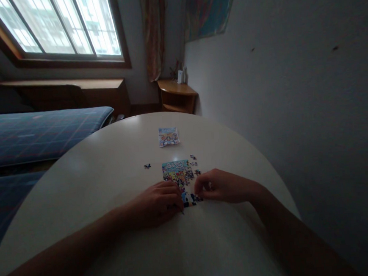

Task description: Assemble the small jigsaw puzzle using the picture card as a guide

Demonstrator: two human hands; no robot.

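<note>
A small colourful jigsaw puzzle (178,173) lies partly assembled on the round white table (116,169). My left hand (159,201) rests on the table at the puzzle's lower left edge, fingers curled against it. My right hand (218,185) is at the lower right edge, fingers pinched together on a puzzle piece (197,198). Several loose pieces (194,160) lie just right of the puzzle, and one lone piece (147,166) lies to its left. A small printed picture card (168,136) sits farther back on the table.
A white wall (294,82) runs close along the table's right side. A bed with a blue plaid cover (34,135) is at left. A wooden corner shelf (177,96) and a window (57,26) are behind.
</note>
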